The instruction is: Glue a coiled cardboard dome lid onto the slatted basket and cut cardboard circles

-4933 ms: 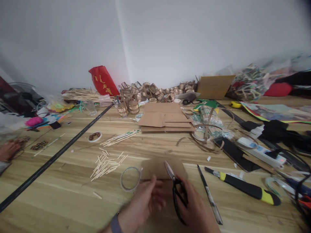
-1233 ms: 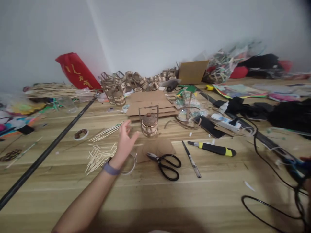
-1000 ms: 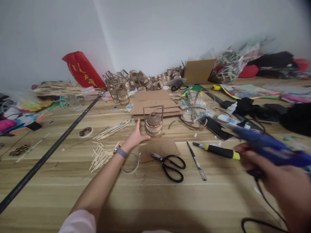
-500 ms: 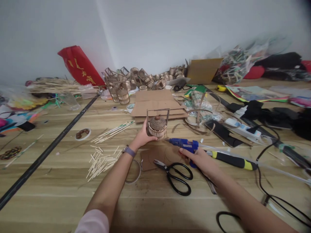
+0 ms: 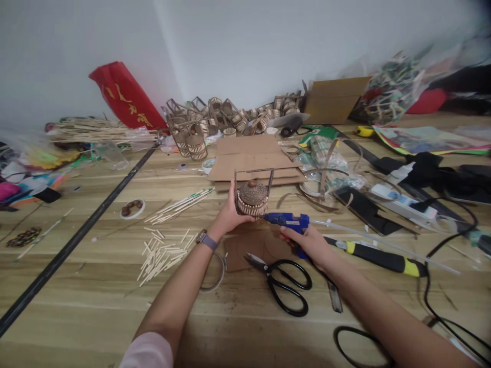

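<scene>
A small lidded basket (image 5: 252, 197) of light and dark sticks, with a tall square handle and a brown knob on its lid, is held upright by my left hand (image 5: 230, 212). My thumb lies along its base. My right hand (image 5: 307, 243) grips a blue hot glue gun (image 5: 287, 220), whose nozzle points left at the lower right of the basket; whether it touches cannot be made out. A clear glue stick (image 5: 356, 235) runs out of the gun's back. Below lie black-handled scissors (image 5: 282, 281) and a piece of brown cardboard (image 5: 245, 250).
Cut sticks (image 5: 163, 258) and a dish of brown beads (image 5: 132, 208) lie left. A utility knife (image 5: 383, 258), a power strip (image 5: 402, 204) and a black cable (image 5: 426, 286) are right. Cardboard sheets (image 5: 249, 156) and many small baskets (image 5: 233, 115) stand behind.
The glue gun's nozzle has come closer to the basket's lower right side. The view has shifted slightly, and the basket remains in my left hand.
</scene>
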### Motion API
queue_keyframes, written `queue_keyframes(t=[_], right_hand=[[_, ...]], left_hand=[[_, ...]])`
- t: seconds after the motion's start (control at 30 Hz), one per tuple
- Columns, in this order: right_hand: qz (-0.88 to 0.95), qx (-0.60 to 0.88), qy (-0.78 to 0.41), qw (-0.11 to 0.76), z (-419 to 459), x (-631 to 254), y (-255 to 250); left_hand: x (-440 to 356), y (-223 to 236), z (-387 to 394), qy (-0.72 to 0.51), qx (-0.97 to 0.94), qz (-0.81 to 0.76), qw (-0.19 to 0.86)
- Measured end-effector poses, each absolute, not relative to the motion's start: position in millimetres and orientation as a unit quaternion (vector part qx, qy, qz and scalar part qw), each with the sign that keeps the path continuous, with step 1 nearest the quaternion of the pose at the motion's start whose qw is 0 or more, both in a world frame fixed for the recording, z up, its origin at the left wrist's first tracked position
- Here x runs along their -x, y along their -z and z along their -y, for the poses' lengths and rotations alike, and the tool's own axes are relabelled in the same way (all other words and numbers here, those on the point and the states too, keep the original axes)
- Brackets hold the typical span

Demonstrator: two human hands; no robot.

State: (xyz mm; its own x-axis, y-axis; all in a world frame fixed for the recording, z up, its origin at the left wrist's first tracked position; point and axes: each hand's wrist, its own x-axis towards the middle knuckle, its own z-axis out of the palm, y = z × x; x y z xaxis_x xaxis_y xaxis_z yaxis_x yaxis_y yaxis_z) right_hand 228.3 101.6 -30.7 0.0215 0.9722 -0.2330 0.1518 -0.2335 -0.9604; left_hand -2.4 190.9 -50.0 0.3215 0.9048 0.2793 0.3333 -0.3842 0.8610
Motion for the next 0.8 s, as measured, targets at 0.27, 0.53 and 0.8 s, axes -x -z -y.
queue_keyframes(t=[0.27,0.53,0.8], right_hand=[[0.487,0.605,-0.487,0.399,-103.8,-228.6,34.8],[0.495,0.613,-0.474,0.393,-105.9,-230.2,37.4],[0.503,0.616,-0.471,0.383,-107.2,-228.5,38.7]], left_hand=[[-1.9,44.6,-188.3,-0.405,-0.713,-0.432,0.375],[-4.6,40.6,-185.6,-0.407,-0.711,-0.441,0.368],[-4.6,49.3,-190.1,-0.419,-0.71,-0.436,0.36]])
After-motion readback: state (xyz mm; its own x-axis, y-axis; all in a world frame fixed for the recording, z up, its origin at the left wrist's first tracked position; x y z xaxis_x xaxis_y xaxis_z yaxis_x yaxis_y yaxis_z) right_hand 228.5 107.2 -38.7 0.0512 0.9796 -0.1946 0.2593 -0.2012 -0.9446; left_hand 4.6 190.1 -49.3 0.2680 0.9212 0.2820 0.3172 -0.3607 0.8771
